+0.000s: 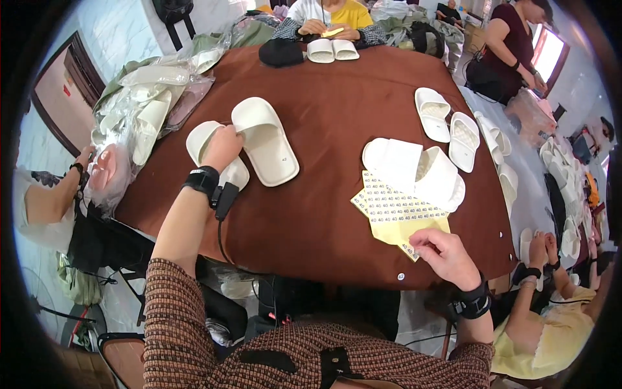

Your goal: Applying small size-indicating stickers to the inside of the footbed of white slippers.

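My left hand [223, 146] is closed on a white slipper [236, 175] lying at the left of the brown-covered table, and covers its middle. Right beside it lies another white slipper [273, 155], sole down, with a small printed mark on its heel. Above the near corner of some yellow sticker sheets [408, 228], my right hand [447, 256] has thumb and forefinger pinched together. Whatever is between those fingertips is too small to make out. A pair of white slippers [396, 162] rests on the upper part of the sheets.
Another pair of white slippers [464, 142] lies at the right. Across the table [337, 104], a person handles a yellow sheet behind slippers [332, 50] and a black cap [281, 53]. Bagged slippers [152, 123] are piled at the left. Co-workers sit on both sides.
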Available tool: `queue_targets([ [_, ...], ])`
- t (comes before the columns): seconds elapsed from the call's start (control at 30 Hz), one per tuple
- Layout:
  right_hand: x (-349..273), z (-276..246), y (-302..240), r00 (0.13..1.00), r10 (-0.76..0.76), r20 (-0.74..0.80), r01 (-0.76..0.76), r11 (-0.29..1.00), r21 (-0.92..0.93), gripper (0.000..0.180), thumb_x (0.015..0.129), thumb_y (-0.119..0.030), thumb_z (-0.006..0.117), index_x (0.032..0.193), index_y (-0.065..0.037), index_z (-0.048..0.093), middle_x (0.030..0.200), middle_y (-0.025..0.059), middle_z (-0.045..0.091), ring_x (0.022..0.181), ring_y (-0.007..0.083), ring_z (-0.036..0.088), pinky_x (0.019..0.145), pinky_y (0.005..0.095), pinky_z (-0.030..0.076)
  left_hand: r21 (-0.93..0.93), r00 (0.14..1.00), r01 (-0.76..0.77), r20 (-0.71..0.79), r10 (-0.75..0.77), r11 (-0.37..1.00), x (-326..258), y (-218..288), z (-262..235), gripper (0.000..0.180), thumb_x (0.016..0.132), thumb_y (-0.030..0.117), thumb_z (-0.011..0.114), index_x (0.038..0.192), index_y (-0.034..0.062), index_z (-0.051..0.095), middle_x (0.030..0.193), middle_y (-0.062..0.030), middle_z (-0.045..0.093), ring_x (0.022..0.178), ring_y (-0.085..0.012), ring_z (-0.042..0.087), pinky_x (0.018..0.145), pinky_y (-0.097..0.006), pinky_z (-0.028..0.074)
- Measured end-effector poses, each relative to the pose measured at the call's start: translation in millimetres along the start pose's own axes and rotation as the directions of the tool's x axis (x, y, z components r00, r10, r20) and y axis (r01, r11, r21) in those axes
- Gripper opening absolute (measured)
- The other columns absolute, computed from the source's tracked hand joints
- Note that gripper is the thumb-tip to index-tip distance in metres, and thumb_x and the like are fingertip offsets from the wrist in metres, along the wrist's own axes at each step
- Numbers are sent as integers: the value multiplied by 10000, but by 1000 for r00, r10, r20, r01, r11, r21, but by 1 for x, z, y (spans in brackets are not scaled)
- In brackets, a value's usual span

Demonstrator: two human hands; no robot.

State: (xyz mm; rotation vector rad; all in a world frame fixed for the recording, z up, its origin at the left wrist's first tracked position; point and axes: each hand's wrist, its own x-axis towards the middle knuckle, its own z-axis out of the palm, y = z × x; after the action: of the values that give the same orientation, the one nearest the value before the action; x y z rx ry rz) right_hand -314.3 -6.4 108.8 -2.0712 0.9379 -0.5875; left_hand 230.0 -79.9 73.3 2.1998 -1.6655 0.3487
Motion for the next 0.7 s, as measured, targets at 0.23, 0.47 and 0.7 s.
queue_targets([
  [0.23,-6,14,35,988,18,-156,7,988,157,117,901,-4,648,1018,1,651,900,67,700,803,109,647,735,252,517,-32,999,12,51,-10,999,0,15,-24,310,865,188,531,859,-83,682,915,-316,665,910,-453,650,857,-505,508],
  [0.47,-9,20,39,975,-44,-219,64,994,85,116,902,7,625,1016,11,647,890,74,693,814,114,648,743,260,520,-110,993,-37,106,49,993,-39,71,-59,299,826,143,499,862,-94,677,880,-320,665,849,-427,671,815,-492,523],
  [0.7,-6,20,39,968,-80,-238,92,995,41,137,905,-7,616,1034,29,645,880,68,679,796,100,618,733,255,508,-482,941,103,330,72,870,-86,143,-88,275,848,82,449,859,-100,655,653,-189,654,534,-264,676,507,-363,571],
])
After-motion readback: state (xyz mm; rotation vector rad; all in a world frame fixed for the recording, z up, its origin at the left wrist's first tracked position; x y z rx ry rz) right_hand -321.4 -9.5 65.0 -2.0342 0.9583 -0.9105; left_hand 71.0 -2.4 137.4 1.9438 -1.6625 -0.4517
